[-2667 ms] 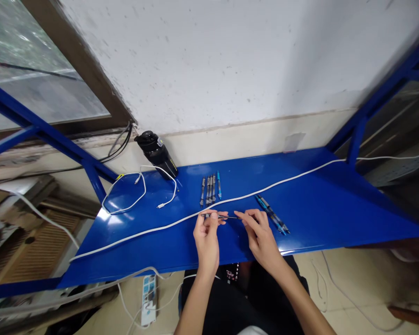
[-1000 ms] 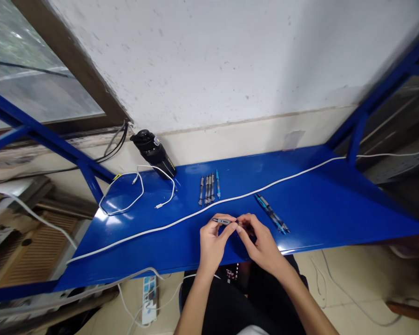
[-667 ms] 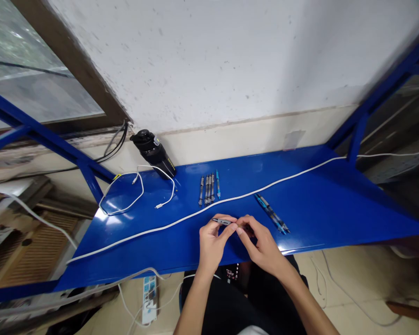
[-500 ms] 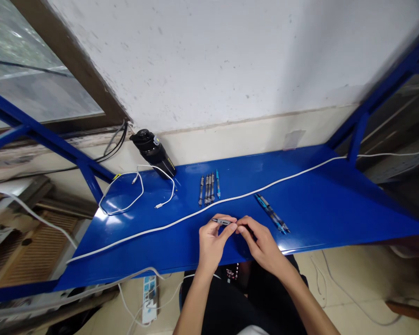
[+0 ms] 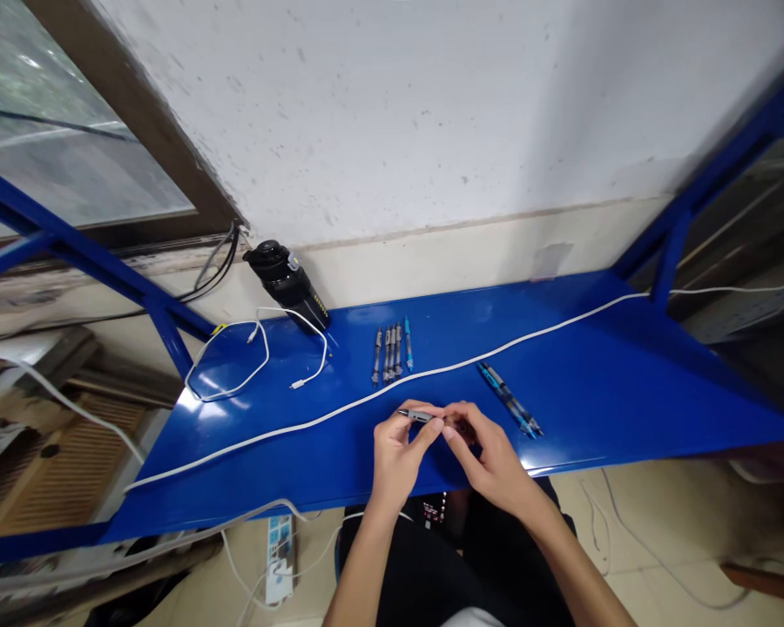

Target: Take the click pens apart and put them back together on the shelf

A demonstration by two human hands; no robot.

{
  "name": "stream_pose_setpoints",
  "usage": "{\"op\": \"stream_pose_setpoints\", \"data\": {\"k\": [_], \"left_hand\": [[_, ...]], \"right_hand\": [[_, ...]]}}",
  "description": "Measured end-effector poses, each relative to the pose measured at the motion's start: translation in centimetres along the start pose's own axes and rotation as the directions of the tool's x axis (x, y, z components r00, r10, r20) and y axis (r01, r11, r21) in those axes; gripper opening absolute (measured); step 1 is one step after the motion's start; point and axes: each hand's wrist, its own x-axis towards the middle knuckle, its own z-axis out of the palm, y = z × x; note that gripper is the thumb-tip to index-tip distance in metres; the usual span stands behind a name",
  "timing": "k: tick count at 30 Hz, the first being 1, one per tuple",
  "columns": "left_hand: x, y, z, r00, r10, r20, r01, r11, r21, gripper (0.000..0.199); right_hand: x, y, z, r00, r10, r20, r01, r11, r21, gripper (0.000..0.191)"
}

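My left hand (image 5: 397,461) and my right hand (image 5: 490,455) meet above the blue metal shelf (image 5: 594,392). Between the left fingertips is a slim grey pen (image 5: 415,416), its tip pointing left. Its other end runs into my right fingertips, which also partly hide a small dark part (image 5: 462,428). Several pens (image 5: 390,355) lie in a row beyond my hands. More blue pens (image 5: 508,401) lie to the right of my right hand. A thick white cable (image 5: 359,401) runs along the shelf just beyond my left hand, not touching it.
A black bottle (image 5: 287,283) lies at the shelf's far left, with a thin white charging cable (image 5: 226,361) looped next to it. Blue frame bars rise at both ends. A power strip (image 5: 278,557) and loose cables lie on the floor below the front edge.
My hands have come closer together since the oldest frame, and the pen now sits higher and shorter between the fingertips. In the last half second it has barely moved.
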Motion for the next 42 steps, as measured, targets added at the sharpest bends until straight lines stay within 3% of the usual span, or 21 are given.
{"op": "stream_pose_setpoints", "data": {"k": [3,6,12,17,27,33,42], "left_hand": [[-0.02,0.1,0.04,1.0,0.0,-0.006,0.0,1.0,0.001,0.014],[-0.01,0.21,0.08,1.0,0.005,-0.013,-0.005,1.0,0.006,0.014],[0.01,0.14,0.11,1.0,0.004,-0.002,-0.004,1.0,0.024,0.014],[-0.02,0.04,0.02,1.0,-0.001,-0.009,0.002,1.0,0.028,0.016],[0.04,-0.17,0.18,0.997,-0.038,-0.064,0.038,0.999,0.0,0.018],[-0.04,0.02,0.07,0.998,-0.012,-0.063,0.014,0.999,0.035,0.016],[-0.06,-0.21,0.17,0.995,-0.058,-0.085,0.056,0.998,-0.027,0.017]], "right_hand": [[0.03,0.0,-0.02,1.0,0.003,-0.003,-0.003,1.0,0.013,0.013],[0.1,0.02,-0.05,0.999,-0.018,0.046,0.018,1.0,-0.004,0.025],[0.09,0.01,-0.02,1.0,0.016,-0.02,-0.016,1.0,0.012,0.016],[0.09,0.06,0.01,1.0,-0.001,0.028,0.0,1.0,0.015,0.022],[0.22,0.12,0.12,0.997,-0.026,-0.079,0.027,1.0,0.007,0.015],[0.1,0.17,-0.03,1.0,-0.019,-0.005,0.019,1.0,-0.003,0.025],[0.15,0.38,0.01,0.993,-0.024,-0.111,0.028,0.999,0.032,0.016]]}}
